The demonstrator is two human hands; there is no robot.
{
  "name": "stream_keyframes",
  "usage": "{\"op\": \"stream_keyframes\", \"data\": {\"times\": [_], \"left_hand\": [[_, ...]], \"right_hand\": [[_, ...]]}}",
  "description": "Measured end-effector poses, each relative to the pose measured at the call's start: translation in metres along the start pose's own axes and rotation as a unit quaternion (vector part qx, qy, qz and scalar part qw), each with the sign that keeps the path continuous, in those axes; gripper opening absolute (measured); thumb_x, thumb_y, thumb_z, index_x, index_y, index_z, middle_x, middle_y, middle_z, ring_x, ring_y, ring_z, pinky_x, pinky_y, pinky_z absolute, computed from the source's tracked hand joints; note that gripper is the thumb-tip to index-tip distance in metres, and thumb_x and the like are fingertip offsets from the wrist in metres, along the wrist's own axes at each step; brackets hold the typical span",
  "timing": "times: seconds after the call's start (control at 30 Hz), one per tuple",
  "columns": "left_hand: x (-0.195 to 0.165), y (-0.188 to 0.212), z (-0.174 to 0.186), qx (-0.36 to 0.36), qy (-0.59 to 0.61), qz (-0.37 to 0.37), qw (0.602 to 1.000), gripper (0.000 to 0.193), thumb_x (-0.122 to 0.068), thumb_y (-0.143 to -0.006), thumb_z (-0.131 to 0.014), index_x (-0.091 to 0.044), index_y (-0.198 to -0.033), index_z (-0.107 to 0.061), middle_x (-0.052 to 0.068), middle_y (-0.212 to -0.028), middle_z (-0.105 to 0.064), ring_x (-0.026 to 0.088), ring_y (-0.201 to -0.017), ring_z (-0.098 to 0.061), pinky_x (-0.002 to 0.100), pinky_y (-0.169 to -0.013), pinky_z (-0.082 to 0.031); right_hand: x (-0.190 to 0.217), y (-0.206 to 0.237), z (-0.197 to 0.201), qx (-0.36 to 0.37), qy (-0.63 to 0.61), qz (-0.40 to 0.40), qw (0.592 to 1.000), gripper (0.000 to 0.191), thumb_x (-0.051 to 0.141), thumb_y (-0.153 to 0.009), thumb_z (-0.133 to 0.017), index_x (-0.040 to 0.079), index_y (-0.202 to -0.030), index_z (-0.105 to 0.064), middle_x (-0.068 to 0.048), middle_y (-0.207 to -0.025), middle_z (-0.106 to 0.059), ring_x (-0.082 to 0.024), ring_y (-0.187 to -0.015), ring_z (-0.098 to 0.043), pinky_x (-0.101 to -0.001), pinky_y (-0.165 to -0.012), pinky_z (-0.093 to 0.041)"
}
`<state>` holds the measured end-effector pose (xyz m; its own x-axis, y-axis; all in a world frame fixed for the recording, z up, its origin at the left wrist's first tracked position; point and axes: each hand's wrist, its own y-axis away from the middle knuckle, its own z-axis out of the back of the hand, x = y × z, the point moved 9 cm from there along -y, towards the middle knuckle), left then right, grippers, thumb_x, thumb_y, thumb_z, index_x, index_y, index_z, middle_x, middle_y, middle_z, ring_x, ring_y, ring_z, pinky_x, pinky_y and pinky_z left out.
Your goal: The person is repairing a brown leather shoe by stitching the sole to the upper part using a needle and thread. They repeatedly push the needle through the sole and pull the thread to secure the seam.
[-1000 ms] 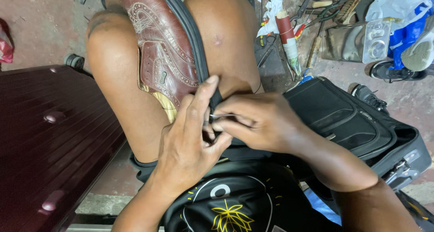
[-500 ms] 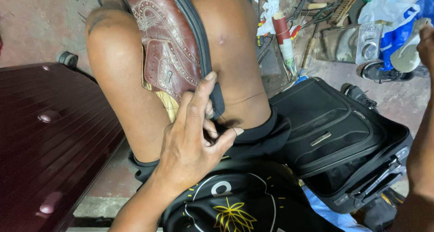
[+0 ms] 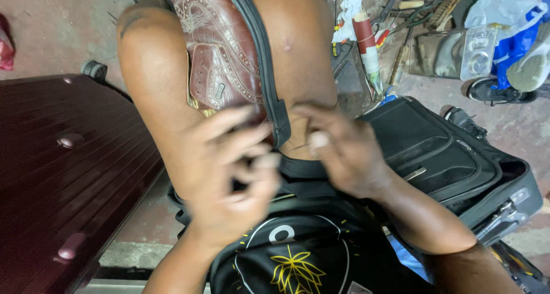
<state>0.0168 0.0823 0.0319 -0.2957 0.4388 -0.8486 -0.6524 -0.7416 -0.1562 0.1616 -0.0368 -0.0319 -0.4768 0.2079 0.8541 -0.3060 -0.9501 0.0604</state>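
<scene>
A brown tooled-leather bag (image 3: 220,59) with a black edge strip (image 3: 264,70) is wedged between the person's bare knees, seemingly so both hands can work at its near edge. The left hand (image 3: 229,173) is blurred, its fingers loosely curled near the leather; whether it pinches anything cannot be told. The right hand (image 3: 338,148) sits just right of the strip, fingertips drawn together, perhaps on a thin needle, though blur hides it. A maroon hard suitcase (image 3: 63,173) lies at left and an open black suitcase (image 3: 447,156) at right. Tools (image 3: 401,13) and a glue tube (image 3: 366,47) are scattered on the stained concrete floor (image 3: 51,24) beyond.
</scene>
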Motion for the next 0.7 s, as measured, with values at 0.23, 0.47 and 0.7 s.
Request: {"op": "stream_keyframes", "data": {"times": [0.23, 0.47, 0.7], "left_hand": [[0.050, 0.006, 0.010, 0.110, -0.081, 0.041, 0.990, 0.021, -0.004, -0.090, -0.072, 0.000, -0.110, -0.071, 0.018, -0.098, -0.070, 0.029, -0.083, -0.068, 0.039, -0.070, -0.054], [0.112, 0.037, 0.034, 0.023, 0.000, 0.147, 0.989, 0.051, -0.014, -0.091, -0.082, -0.006, -0.061, -0.041, 0.004, -0.057, -0.040, 0.013, -0.050, -0.036, 0.031, -0.052, -0.031], [0.196, 0.090, 0.123, -0.226, 0.222, 0.289, 0.903, 0.054, -0.015, -0.102, -0.077, -0.014, -0.068, -0.035, -0.006, -0.056, -0.041, 0.003, -0.049, -0.031, 0.024, -0.052, -0.024]], "right_hand": [[-0.008, 0.001, -0.010, 0.029, -0.082, -0.074, 0.993, 0.063, 0.018, -0.088, -0.077, 0.007, -0.143, -0.049, 0.000, -0.073, -0.056, -0.009, -0.062, -0.051, -0.0265, -0.056, -0.045], [0.021, -0.018, -0.039, -0.099, 0.096, 0.072, 0.988, 0.079, 0.037, -0.072, -0.099, 0.010, -0.133, -0.057, 0.000, -0.076, -0.059, -0.010, -0.062, -0.057, -0.0267, -0.062, -0.052], [0.010, -0.023, -0.041, -0.098, 0.081, 0.043, 0.991, 0.076, 0.037, -0.071, -0.100, 0.011, -0.129, -0.059, 0.000, -0.074, -0.058, -0.010, -0.059, -0.056, -0.0265, -0.058, -0.050]]}}
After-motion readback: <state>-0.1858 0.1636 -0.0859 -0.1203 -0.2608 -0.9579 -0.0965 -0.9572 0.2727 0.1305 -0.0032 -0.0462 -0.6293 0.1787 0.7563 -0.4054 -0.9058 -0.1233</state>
